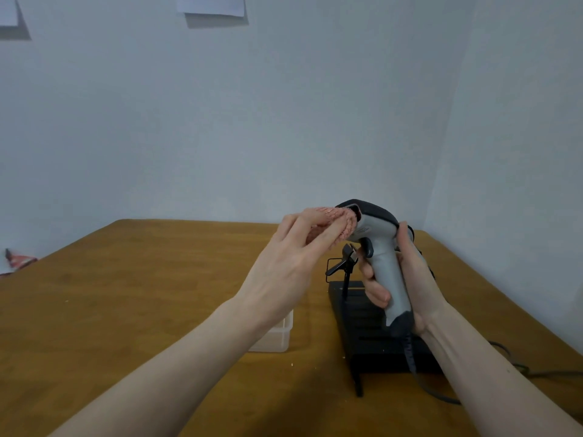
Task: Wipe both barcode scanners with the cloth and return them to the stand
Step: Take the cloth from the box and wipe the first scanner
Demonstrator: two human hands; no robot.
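While the right hand (407, 279) gripped the grey scanner (383, 257) by its handle above the bench (126, 298), the left hand (293, 253) pinched the pink cloth (334, 223) against its head.

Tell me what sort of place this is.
Probably a plain office or stockroom corner, though that is a guess. A wooden table stands against bare pale walls with paper sheets pinned up. On it sits a black stand, and the hands hold a corded barcode scanner and a cloth.
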